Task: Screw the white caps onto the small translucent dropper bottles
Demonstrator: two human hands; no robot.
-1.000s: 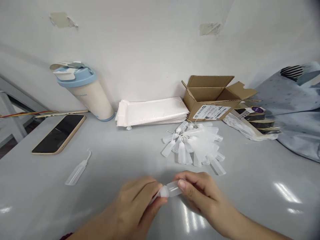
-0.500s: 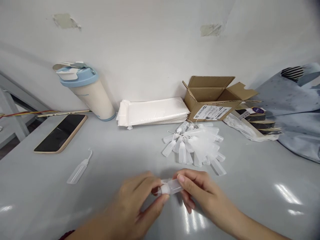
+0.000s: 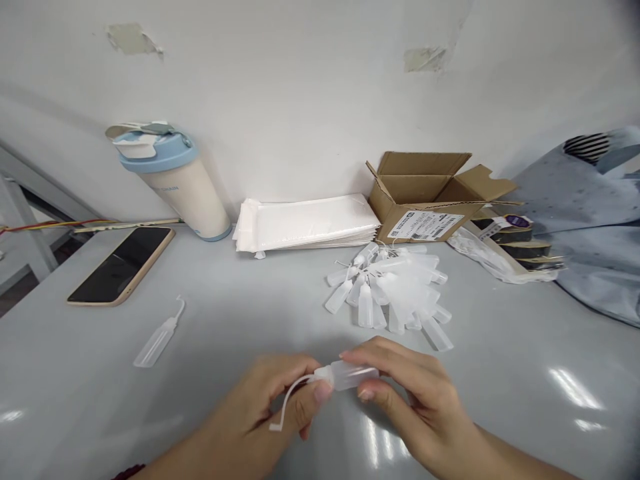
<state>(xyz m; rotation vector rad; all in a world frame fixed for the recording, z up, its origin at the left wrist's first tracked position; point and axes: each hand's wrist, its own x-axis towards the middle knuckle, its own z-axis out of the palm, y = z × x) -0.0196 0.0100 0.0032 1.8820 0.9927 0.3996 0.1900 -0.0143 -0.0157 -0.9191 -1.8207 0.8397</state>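
Note:
Low in the head view, a translucent plastic bottle (image 3: 349,376) lies sideways between my hands. My left hand (image 3: 280,407) pinches its white neck, and a thin curved white strap with a small end piece hangs over the thumb. The fingers of my right hand (image 3: 415,400) are closed around the bottle's body from the other side. Beyond them is a heap of similar small bottles (image 3: 400,287) with thin curved strands. One more such bottle (image 3: 156,343) rests alone at the left.
A phone (image 3: 120,267) and a blue-lidded tumbler (image 3: 183,187) stand at the left on the grey table (image 3: 225,300). Along the wall are stacked white packets (image 3: 310,223) and an open cardboard box (image 3: 425,207). A tray of dark items (image 3: 520,247) and pale blue fabric (image 3: 590,233) are at the right.
The bottle has turned slightly, and its curved strap now shows over my left thumb. My right hand has shifted a little to the right along the body.

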